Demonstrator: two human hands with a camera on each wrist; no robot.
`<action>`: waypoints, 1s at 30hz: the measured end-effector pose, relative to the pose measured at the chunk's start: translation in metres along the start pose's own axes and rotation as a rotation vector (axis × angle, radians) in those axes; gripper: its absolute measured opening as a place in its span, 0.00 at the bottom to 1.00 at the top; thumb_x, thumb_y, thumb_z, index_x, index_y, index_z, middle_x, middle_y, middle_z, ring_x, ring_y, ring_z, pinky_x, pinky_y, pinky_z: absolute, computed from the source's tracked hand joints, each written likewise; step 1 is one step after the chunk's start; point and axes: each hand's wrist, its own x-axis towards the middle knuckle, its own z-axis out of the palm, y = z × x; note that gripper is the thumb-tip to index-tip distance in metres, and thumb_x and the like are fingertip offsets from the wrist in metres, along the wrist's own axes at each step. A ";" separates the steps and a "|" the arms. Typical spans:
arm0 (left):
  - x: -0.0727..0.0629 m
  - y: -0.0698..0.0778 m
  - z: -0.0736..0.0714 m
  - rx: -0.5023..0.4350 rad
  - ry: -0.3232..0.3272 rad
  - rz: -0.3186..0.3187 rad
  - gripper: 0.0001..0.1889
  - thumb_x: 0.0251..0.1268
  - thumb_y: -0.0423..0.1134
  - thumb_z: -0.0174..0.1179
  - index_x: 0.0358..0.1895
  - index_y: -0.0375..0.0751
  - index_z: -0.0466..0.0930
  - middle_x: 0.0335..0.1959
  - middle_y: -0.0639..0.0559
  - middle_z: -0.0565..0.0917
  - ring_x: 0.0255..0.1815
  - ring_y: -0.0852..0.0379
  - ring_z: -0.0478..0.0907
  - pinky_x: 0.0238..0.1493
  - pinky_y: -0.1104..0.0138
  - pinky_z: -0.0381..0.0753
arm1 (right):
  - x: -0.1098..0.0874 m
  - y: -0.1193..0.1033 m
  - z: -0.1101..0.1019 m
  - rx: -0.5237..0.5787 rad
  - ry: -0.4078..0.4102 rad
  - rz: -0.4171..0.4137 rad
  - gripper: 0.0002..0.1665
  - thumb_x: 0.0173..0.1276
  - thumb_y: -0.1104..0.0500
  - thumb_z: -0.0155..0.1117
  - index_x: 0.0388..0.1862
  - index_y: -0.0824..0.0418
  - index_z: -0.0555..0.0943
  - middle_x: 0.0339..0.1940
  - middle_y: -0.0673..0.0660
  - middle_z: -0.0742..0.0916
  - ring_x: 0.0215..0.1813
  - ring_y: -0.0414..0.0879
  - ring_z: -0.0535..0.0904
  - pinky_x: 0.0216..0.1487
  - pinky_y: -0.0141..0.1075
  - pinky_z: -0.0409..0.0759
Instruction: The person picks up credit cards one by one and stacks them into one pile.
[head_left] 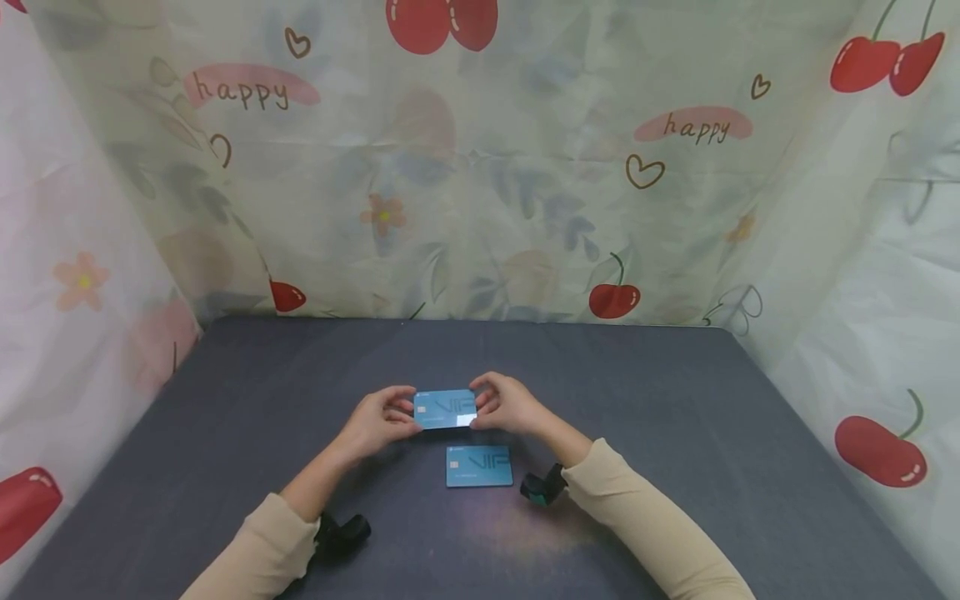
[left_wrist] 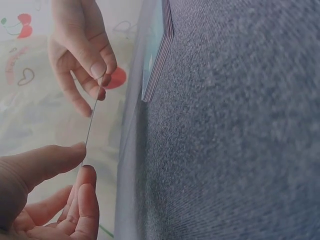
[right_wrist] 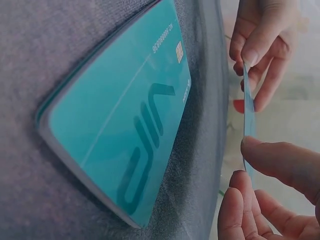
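A blue VIP card [head_left: 444, 409] is held up above the table by both hands, one at each short end. My left hand [head_left: 380, 418] pinches its left end between thumb and fingers. At the opposite end, my right hand [head_left: 510, 403] pinches it the same way. Both wrist views show the card nearly edge-on as a thin line, a single card [left_wrist: 91, 121]. Below and nearer to me, a stack of matching blue cards [head_left: 479, 466] lies on the table, with several layers visible at its edge in the left wrist view. Its top card [right_wrist: 120, 115] shows a chip and large VIP letters.
A dark grey cloth-covered table [head_left: 300, 358] spans the work area. Behind it hangs a pale curtain [head_left: 465, 192] printed with cherries and flowers, and similar sheets close off both sides. Black wrist devices [head_left: 345, 536] are strapped at both cuffs.
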 end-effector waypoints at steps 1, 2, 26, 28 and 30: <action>0.000 0.000 0.001 0.002 0.001 0.000 0.30 0.55 0.30 0.64 0.63 0.32 0.67 0.47 0.39 0.77 0.40 0.57 0.78 0.39 0.66 0.79 | -0.001 0.000 0.000 0.001 0.000 -0.005 0.31 0.54 0.64 0.71 0.57 0.63 0.72 0.39 0.58 0.82 0.37 0.42 0.81 0.40 0.35 0.81; 0.000 0.001 0.001 0.002 0.000 0.001 0.30 0.55 0.29 0.64 0.63 0.32 0.67 0.47 0.39 0.77 0.41 0.57 0.78 0.39 0.66 0.79 | -0.002 0.001 -0.001 0.003 -0.001 -0.011 0.31 0.54 0.64 0.71 0.57 0.64 0.72 0.39 0.58 0.82 0.38 0.42 0.81 0.39 0.35 0.81; -0.007 0.005 0.011 0.008 -0.005 0.018 0.28 0.53 0.28 0.65 0.60 0.33 0.69 0.44 0.41 0.78 0.37 0.59 0.79 0.40 0.67 0.81 | -0.019 0.006 -0.003 0.019 0.004 -0.012 0.30 0.54 0.65 0.70 0.56 0.64 0.72 0.40 0.59 0.82 0.39 0.43 0.82 0.40 0.36 0.82; -0.007 0.004 0.012 0.008 -0.006 0.015 0.28 0.52 0.28 0.65 0.60 0.32 0.70 0.44 0.41 0.78 0.37 0.59 0.78 0.40 0.67 0.81 | -0.020 0.006 -0.003 0.021 0.004 -0.012 0.30 0.54 0.65 0.70 0.56 0.65 0.72 0.40 0.59 0.82 0.39 0.43 0.82 0.40 0.36 0.82; -0.007 0.004 0.012 0.006 -0.006 0.010 0.28 0.52 0.28 0.65 0.60 0.33 0.70 0.43 0.41 0.78 0.36 0.60 0.78 0.39 0.67 0.81 | -0.021 0.007 -0.003 0.030 0.002 -0.016 0.30 0.54 0.65 0.70 0.57 0.65 0.71 0.40 0.59 0.82 0.39 0.44 0.82 0.40 0.36 0.82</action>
